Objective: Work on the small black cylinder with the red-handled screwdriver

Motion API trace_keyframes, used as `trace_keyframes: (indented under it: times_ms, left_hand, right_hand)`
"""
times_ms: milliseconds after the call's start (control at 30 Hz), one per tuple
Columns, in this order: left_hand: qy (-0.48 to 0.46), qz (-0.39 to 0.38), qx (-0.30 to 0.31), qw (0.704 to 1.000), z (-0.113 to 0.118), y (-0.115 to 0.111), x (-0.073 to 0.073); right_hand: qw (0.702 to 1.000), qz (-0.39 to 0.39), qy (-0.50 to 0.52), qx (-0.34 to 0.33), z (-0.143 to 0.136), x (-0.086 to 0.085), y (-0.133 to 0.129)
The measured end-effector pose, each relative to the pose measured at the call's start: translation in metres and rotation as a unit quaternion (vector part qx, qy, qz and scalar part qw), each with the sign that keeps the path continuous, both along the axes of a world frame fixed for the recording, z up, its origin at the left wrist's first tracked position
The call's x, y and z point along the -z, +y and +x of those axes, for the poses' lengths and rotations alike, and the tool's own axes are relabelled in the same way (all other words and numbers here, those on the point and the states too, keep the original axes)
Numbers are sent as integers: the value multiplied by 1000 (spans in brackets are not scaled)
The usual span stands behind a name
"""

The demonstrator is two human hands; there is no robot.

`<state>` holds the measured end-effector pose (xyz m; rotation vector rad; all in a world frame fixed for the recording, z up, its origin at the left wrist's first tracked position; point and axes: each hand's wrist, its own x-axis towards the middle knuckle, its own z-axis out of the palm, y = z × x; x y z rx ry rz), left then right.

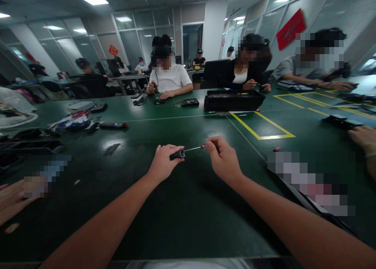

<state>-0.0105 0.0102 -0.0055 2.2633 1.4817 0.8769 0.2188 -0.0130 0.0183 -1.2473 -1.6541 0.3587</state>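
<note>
My left hand [162, 164] is closed around a short black cylindrical part [177, 154], its hollow-looking end facing right. In my right hand [225, 158] is a thin screwdriver [194, 148] with a red piece by its shaft, pinched between thumb and fingers. The metal shaft points left, and its tip meets the end of the black part; whether it goes inside I cannot tell. Both hands are raised a little above the green table [164, 226]. Most of the screwdriver's handle is hidden by my right fingers.
A long black bin [234, 100] stands across the table, with yellow tape [276, 137] to its right. Cables and tools [75, 120] lie at the left, near a dark pen-shaped tool [114, 126]. Co-workers' hands [364, 140] reach in from both sides; others sit opposite.
</note>
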Motion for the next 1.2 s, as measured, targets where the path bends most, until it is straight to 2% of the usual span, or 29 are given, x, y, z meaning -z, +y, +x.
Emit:
trace_keyframes:
  times_ms: [167,433,567,700,900,1033,1100,1200]
  left_hand:
    - [-2,-11,-2,1000,0,-1,-2]
    - [-22,-31,-12,999,-1,-1,-5]
    - [-70,-31,10,997,0,-1,-4]
    - [-126,-25,-4,992,1,1,0]
    - [-243,-90,-16,966,0,5,5]
    - [-177,-119,-14,977,0,-3,-9]
    - [-100,-121,-4,988,0,-8,-17]
    - [24,-121,43,991,2,-13,-22]
  right_hand:
    - [1000,-12,-3,-6,0,0,1]
    - [1000,-18,-1,25,1,-1,1]
    - [999,-16,21,30,2,1,2]
    - [999,-10,33,27,2,3,3]
    - [999,-20,44,14,2,4,3]
    - [998,-27,47,11,2,3,3]
    - [999,-27,44,12,2,2,2]
    - [999,-26,41,13,1,0,2]
